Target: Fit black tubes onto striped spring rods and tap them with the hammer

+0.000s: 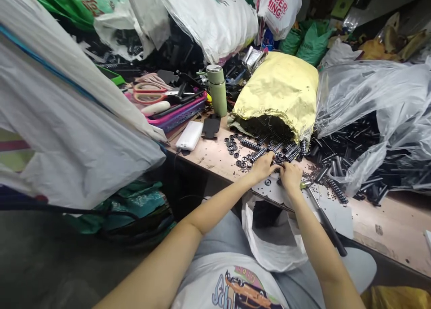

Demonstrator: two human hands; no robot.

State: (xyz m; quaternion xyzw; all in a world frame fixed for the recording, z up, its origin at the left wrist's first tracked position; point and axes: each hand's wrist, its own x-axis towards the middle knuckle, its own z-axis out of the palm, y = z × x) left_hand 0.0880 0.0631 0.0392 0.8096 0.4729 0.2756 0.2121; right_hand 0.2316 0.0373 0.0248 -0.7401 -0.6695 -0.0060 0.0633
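Note:
My left hand (263, 166) and my right hand (291, 175) are close together over the front edge of the workbench. Their fingers are bent inward around a small dark part that is mostly hidden, so its kind does not show. Just beyond them lie several black ridged rods (258, 154), spilling from the mouth of a yellow woven sack (279, 89). Small black rings (232, 144) are scattered to the left of my fingers. Beside my right wrist, a hammer (325, 221) rests with its black handle pointing toward me. A grey metal plate (269, 190) lies beneath my hands.
On the left stand a green flask (217, 91), a white power bank (189, 136) and a pink basket (182, 109) with orange-handled scissors (148, 93). A clear plastic bag (373, 91) with black tubes (350, 143) fills the right. An open white bag (259, 250) hangs below the bench edge.

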